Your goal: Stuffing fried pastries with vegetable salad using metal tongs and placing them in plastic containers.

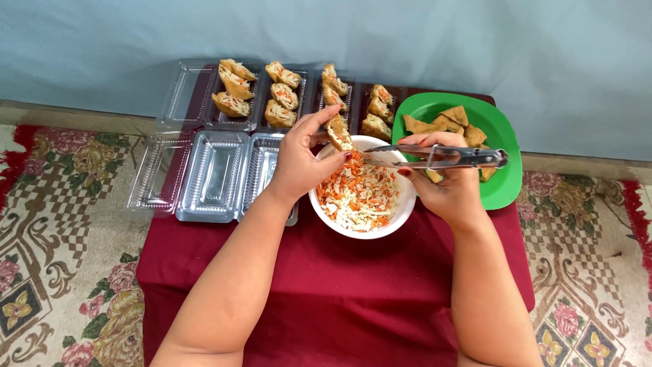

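Maroon-clothed worktop [339, 285] carries a white bowl [401, 211] of shredded vegetables. Left hand [299, 160] grips a fried tofu piece [338, 133] over the bowl; right hand [448, 187] holds metal tongs [441, 157], tips near the tofu.

Bright, even, soft light; faint shadows under both forearms. Glare on plastic trays [214, 173] left of hands. Sharp focus throughout.

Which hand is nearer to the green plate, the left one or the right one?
The right. The right hand, holding metal tongs, overlaps the green plate at its left edge. The left hand is across the white bowl, holding a stuffed tofu piece.
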